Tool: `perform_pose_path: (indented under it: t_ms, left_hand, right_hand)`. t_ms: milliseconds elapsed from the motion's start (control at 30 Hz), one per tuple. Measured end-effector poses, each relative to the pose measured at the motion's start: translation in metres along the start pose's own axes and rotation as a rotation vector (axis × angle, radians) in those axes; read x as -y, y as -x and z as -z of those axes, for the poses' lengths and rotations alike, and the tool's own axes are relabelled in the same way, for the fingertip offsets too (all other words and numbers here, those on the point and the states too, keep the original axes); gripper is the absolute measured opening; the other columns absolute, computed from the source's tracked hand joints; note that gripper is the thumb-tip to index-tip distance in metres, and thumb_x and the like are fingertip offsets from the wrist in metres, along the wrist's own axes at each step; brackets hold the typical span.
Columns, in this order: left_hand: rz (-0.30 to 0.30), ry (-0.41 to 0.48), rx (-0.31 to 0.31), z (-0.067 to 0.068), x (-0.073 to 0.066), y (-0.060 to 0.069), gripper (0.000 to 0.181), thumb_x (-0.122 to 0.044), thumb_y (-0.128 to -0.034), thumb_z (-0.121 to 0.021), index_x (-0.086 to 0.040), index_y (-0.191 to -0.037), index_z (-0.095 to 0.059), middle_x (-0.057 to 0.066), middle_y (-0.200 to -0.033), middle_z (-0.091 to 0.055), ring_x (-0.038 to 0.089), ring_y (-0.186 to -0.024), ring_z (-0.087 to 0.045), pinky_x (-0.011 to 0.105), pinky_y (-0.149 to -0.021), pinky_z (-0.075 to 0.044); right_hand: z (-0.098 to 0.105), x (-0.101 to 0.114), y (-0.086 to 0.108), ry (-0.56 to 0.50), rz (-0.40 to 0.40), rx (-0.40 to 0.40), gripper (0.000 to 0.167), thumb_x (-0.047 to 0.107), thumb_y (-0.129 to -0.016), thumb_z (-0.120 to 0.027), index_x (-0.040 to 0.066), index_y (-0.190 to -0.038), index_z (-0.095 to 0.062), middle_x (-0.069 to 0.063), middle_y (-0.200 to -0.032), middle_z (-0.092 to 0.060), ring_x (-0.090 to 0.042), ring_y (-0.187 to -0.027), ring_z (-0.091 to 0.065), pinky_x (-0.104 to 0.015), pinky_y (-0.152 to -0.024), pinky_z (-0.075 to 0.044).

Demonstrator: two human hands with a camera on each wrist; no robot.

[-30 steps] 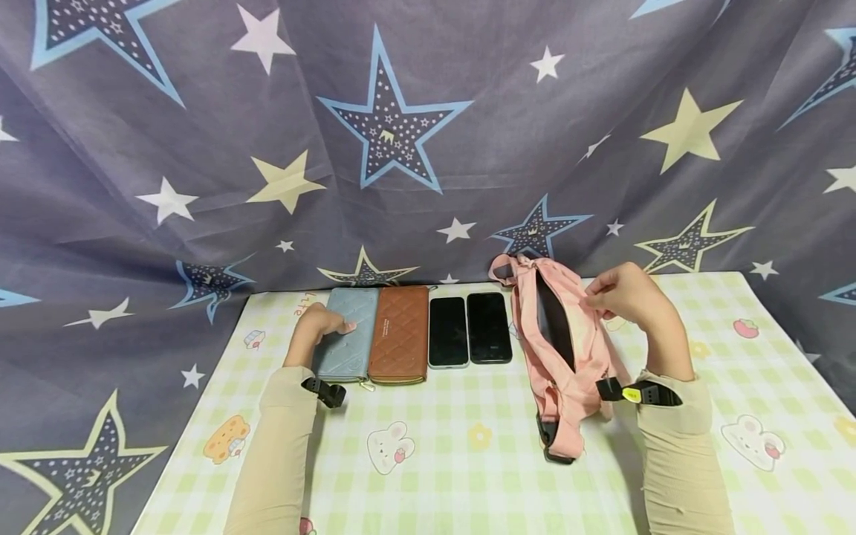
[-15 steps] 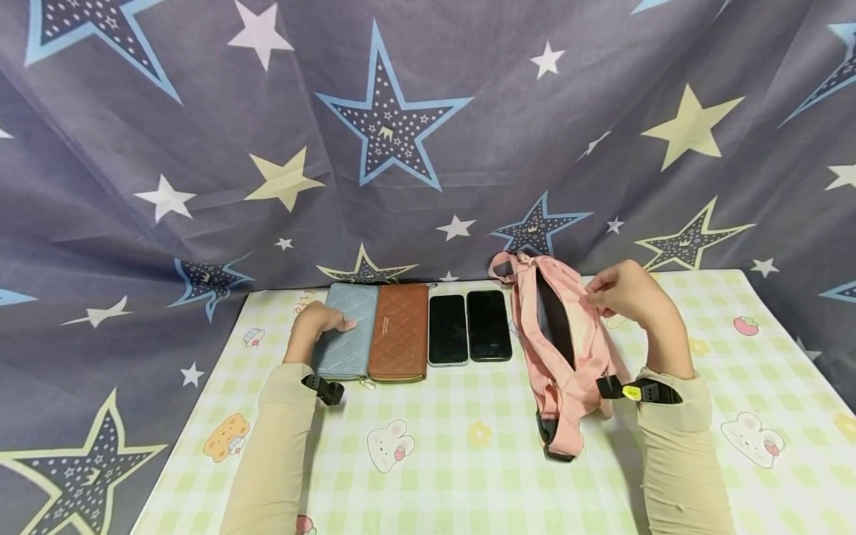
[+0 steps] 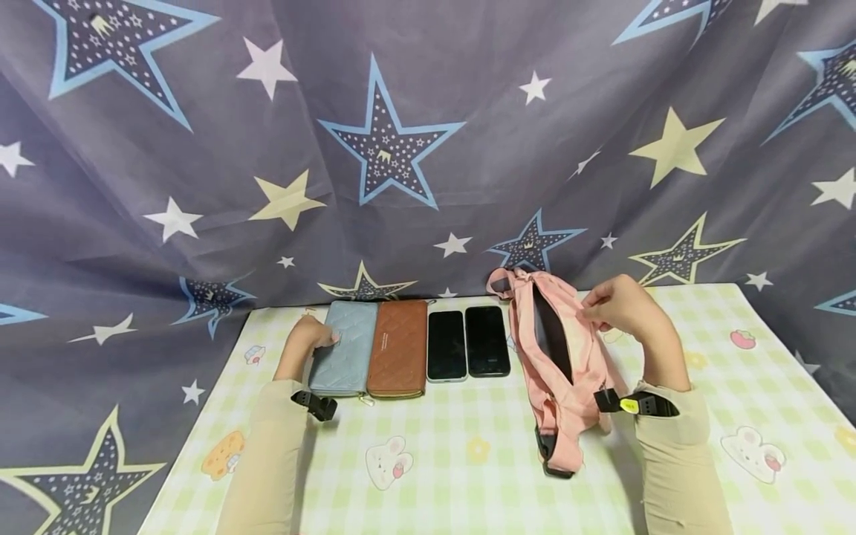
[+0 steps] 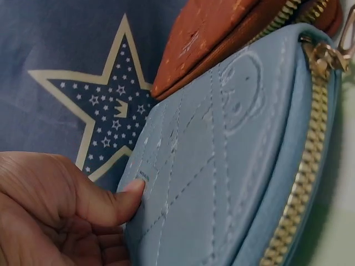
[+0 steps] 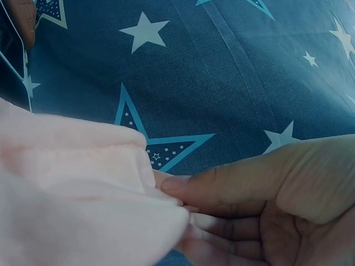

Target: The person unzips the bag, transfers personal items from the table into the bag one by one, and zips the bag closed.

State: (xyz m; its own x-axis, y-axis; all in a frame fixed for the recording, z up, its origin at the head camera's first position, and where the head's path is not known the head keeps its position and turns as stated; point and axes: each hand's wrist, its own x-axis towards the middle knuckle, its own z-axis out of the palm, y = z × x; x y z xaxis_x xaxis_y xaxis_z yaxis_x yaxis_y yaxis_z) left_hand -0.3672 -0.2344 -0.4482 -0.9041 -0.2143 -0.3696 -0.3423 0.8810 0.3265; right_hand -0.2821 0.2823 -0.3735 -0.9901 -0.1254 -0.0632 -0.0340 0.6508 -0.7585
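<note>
Presently, the worktop (image 3: 461, 487), under a green-and-white checked cover, bears every item. Right of centre lies a long pink fabric bag (image 3: 585, 353), its opening parted; the fingers of the right hand (image 3: 625, 305) are clamped on its upper right side. Farther left lies a quilted pale-blue zip wallet (image 3: 349, 349), its left edge pinched by the left hand (image 3: 306, 338). A quilted brown zip wallet (image 3: 399, 349) adjoins it. Next come a black slab phone (image 3: 487, 341) and, just left, a pale-framed phone (image 3: 446, 346).
</note>
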Motion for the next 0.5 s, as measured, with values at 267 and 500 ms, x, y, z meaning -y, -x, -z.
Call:
perform_pose_path:
  t_ms: [267,500]
  left_hand:
    - [-0.04,0.399,0.115,0.001,0.018,0.007,0.067,-0.016,-0.0983,-0.066,0.017,-0.146,-0.033,0.033,-0.142,-0.043,0.034,-0.109,-0.057,0.046,-0.095,-0.056]
    - [-0.105,0.589,0.236,0.016,0.019,0.02,0.057,-0.01,-0.1002,-0.061,0.013,-0.146,-0.038,0.013,-0.112,-0.064,0.014,-0.086,-0.066,0.04,-0.091,-0.059]
  right_hand:
    - [-0.002,-0.001,0.0,0.003,0.001,0.003,0.02,0.002,-0.089,-0.072,-0.015,-0.097,-0.071,-0.001,-0.066,-0.068,-0.01,-0.058,-0.061,-0.028,-0.056,-0.055]
    - [-0.002,0.001,0.0,0.0,-0.004,0.002,0.02,0.003,-0.088,-0.073,-0.015,-0.097,-0.071,-0.001,-0.066,-0.069,-0.01,-0.059,-0.062,-0.027,-0.056,-0.056]
